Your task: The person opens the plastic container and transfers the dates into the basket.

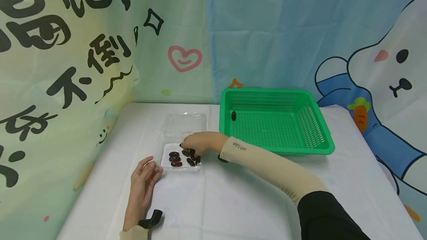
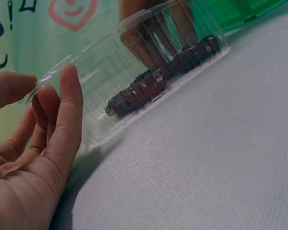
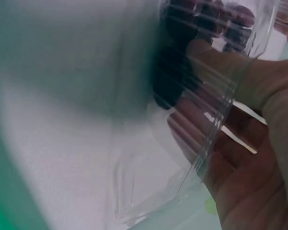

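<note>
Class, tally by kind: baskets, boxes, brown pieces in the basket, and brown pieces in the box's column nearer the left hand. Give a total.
Basket: 1
Box: 1
Brown piece in basket: 1
Brown pieces in that column: 3
Total: 6
The right hand partly hides the box's other pieces, so they stay uncounted.

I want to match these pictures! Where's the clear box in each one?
Head: the clear box is a bit left of and below the middle.
Left wrist: the clear box slants through the upper part, from left to upper right.
Right wrist: the clear box stretches from top right down to bottom middle.
Landmark: the dark brown pieces inside it show in all three pictures.
</note>
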A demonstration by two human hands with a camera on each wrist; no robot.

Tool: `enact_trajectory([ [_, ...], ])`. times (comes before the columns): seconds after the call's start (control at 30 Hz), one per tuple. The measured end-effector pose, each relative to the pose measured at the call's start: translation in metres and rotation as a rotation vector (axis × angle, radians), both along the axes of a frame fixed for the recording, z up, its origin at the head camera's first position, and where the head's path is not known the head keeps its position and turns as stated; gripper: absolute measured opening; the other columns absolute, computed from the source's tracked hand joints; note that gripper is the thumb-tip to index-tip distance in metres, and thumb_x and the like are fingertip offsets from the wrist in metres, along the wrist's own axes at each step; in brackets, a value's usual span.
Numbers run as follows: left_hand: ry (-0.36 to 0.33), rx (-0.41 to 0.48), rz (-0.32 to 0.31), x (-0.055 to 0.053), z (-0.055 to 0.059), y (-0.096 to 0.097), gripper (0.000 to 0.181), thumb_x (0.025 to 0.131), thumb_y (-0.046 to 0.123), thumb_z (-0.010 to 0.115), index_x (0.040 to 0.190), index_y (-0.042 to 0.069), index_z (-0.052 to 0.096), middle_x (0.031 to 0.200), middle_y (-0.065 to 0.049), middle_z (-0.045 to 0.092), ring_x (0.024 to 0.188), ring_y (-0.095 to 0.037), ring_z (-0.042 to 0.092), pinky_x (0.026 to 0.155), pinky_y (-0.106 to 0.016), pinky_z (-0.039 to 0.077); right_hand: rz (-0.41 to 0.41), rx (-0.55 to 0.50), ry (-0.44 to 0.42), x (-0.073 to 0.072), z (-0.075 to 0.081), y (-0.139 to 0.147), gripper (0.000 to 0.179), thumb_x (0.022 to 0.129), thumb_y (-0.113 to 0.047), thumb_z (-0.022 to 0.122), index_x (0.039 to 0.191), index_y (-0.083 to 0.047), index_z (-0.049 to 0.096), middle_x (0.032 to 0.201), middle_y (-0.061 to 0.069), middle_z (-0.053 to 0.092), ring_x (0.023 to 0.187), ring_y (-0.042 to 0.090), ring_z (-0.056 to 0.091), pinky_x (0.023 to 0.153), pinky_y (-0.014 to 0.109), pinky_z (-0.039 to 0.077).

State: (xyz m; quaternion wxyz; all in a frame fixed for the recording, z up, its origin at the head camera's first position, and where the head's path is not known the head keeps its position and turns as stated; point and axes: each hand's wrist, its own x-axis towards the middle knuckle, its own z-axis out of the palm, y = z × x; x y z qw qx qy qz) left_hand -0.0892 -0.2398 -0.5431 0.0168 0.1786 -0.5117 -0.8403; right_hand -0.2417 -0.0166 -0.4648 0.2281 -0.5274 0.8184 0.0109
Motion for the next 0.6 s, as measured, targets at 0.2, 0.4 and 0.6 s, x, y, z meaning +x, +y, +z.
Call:
enact_trajectory([
  [0.2, 0.018, 0.013, -0.003, 0.001, -0.0003, 0.0002, 0.023, 0.106, 0.005, 0.057, 0.129, 0.009, 0.053, 0.093, 0.005, 0.063, 0.083, -0.006, 0.066, 0.085, -0.024, 0.066, -0.008, -0.005, 0.023, 0.0034, -0.0009, -0.0011, 0.017, 0.095, -0.005, 0.073, 0.111, -0.009, 0.067, 0.11, 0.002, 0.068, 0.093, 0.01, 0.056, 0.082, 0.023, 0.054],
  [0.4, 0.009, 0.004, -0.004, 0.0012, -0.001, -0.0004, 0.024, 0.106, 0.006, 0.057, 0.129, 0.009, 0.053, 0.093, 0.005, 0.063, 0.084, -0.006, 0.066, 0.086, -0.024, 0.066, -0.007, -0.027, 0.015, 0.0051, -0.0005, -0.001, 0.016, 0.095, -0.003, 0.073, 0.11, -0.008, 0.069, 0.112, 0.003, 0.068, 0.091, 0.009, 0.054, 0.08, 0.022, 0.053],
  [0.6, 0.004, 0.003, -0.004, 0.0011, -0.0012, 0.0003, 0.024, 0.107, 0.007, 0.057, 0.129, 0.01, 0.052, 0.093, 0.004, 0.063, 0.084, -0.006, 0.066, 0.086, -0.024, 0.065, 0.008, -0.034, 0.031, 0.0047, -0.0043, -0.0009, 0.017, 0.094, -0.004, 0.075, 0.108, -0.011, 0.071, 0.111, 0.0, 0.069, 0.094, 0.009, 0.059, 0.082, 0.019, 0.054],
])
